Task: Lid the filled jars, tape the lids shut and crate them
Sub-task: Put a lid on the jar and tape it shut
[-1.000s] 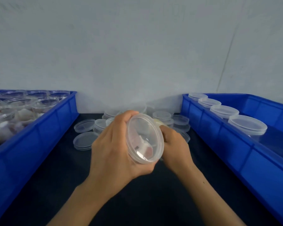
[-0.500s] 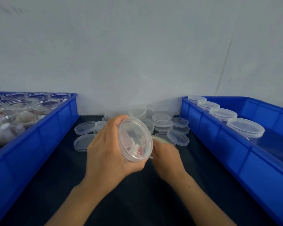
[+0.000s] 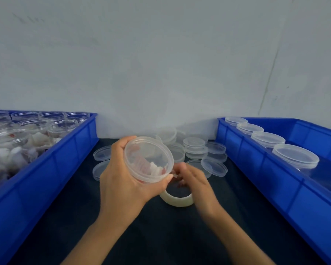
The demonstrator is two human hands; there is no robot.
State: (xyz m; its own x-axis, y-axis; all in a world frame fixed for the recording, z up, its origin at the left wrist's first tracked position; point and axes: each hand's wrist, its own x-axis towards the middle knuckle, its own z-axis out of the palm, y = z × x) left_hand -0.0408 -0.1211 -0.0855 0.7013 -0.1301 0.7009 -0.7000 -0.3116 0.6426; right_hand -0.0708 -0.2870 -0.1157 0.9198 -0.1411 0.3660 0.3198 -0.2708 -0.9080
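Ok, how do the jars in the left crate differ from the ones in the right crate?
The jars in the left crate stand open with no lids, while the jars in the right crate each carry a clear lid. The left crate's jars are packed several rows deep; the right crate's jars form a single row along its near wall. White contents show in the left ones; the right ones' contents cannot be made out. Both sets are clear round plastic in blue crates.

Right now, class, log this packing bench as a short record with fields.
held jar: lidded jar, tilted, in left hand
right hand: at jar's edge, blurred; grip unclear
tape roll: flat on dark mat, under the hands
loose lids: piled by the wall
left crate: open filled jars
right crate: four lidded jars
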